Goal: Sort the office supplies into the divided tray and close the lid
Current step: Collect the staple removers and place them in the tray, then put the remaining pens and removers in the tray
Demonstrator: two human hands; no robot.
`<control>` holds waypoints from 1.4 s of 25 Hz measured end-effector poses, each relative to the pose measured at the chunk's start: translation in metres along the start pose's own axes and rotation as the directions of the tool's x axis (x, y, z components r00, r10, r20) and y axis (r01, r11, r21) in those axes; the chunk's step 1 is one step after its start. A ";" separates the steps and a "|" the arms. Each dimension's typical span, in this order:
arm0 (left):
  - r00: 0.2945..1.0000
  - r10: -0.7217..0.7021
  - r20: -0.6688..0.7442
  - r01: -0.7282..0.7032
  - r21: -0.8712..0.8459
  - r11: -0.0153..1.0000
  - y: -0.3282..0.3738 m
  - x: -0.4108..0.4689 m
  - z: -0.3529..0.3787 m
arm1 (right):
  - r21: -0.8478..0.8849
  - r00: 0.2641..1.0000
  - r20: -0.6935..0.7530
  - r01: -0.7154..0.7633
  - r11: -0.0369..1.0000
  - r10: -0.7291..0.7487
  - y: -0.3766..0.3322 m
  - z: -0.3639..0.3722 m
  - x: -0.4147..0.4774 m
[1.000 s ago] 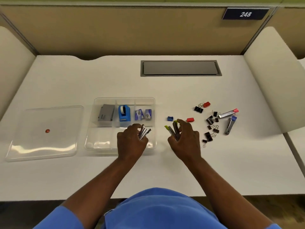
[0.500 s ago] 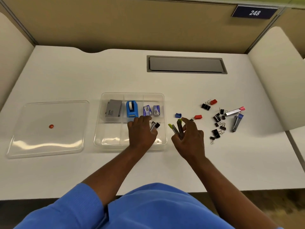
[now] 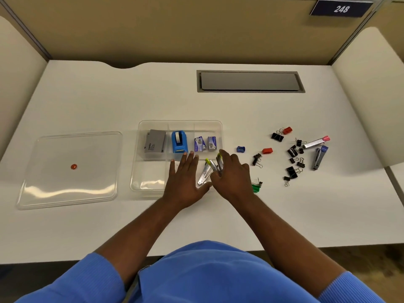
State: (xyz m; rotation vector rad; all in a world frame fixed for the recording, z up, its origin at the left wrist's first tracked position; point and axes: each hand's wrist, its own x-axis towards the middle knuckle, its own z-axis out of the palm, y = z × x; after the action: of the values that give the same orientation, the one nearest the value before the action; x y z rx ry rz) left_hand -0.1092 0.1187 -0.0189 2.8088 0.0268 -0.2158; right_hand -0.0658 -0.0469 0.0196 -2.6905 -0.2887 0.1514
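Tray (image 3: 148, 180) lies under flat left hand (image 3: 185, 176); right hand (image 3: 234, 178) grips tools (image 3: 219, 164) alongside.

White desk (image 3: 87, 101). Clear divided tray (image 3: 179, 121); clear lid (image 3: 54, 154) at 9 o'clock, red knob (image 3: 74, 166). In tray: grey box (image 3: 154, 144), blue tape dispenser (image 3: 179, 145) with white roll, purple-and-white staple boxes (image 3: 200, 144). At 3 o'clock: blue sharpener (image 3: 240, 149), red sharpeners (image 3: 267, 150), black binder clips (image 3: 291, 150), green clip (image 3: 255, 188), pink-tipped silver tool (image 3: 316, 142), blue-handled silver tool (image 3: 319, 155). At tray's 4 o'clock corner: yellow-tipped silver tools (image 3: 205, 171). Blue sleeves (image 3: 98, 278). Navy sign (image 3: 323, 9), white numerals.
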 end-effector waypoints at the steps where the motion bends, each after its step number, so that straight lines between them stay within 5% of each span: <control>1: 1.000 0.005 0.002 -0.005 -0.006 1.000 -0.002 -0.001 -0.001 | 0.003 1.000 0.015 -0.009 1.000 0.009 -0.003 0.004 0.003; 25: 0.999 0.007 -0.032 -0.006 0.025 1.000 0.000 0.002 -0.004 | -0.058 0.984 -0.165 0.054 0.997 -0.063 0.005 0.013 -0.009; 35: 0.979 0.180 -0.096 -0.184 -0.028 0.983 0.106 0.057 0.004 | -0.024 0.956 -0.288 -0.062 0.998 0.052 0.110 -0.042 0.002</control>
State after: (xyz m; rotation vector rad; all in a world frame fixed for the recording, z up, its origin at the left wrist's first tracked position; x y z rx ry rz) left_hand -0.0485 0.0167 0.0026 2.7614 -0.2024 -0.0404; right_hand -0.0374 -0.1610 0.0104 -2.7078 -0.1248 -0.2290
